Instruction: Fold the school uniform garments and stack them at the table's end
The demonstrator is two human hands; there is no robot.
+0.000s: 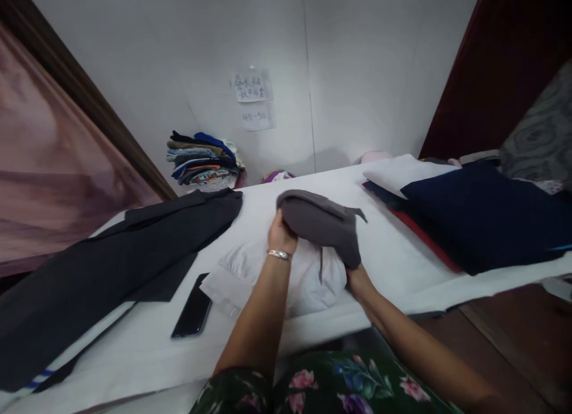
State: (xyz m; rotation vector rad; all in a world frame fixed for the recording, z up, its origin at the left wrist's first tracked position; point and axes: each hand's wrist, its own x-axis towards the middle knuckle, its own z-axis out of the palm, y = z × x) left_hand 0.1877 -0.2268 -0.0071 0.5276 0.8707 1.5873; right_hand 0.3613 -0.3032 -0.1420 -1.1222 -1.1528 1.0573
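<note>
A folded dark grey garment (319, 223) is held between my two hands, lifted over the table. My left hand (282, 233) grips its left end, the fingers partly hidden behind the cloth. At its lower right corner my right hand (357, 280) has hold of it, with most fingers out of sight under the fabric. Below the garment lies a crumpled white cloth or garment (313, 286), partly covered by my left forearm. A narrow dark strip hangs from the grey garment over the white one.
A black phone (193, 307) lies left of the white cloth. Dark trousers (111, 253) spread across the table's left side. Navy garments (487, 217) are piled on the right. A stack of folded clothes (205, 161) stands by the wall, near handwritten paper notes (254, 98).
</note>
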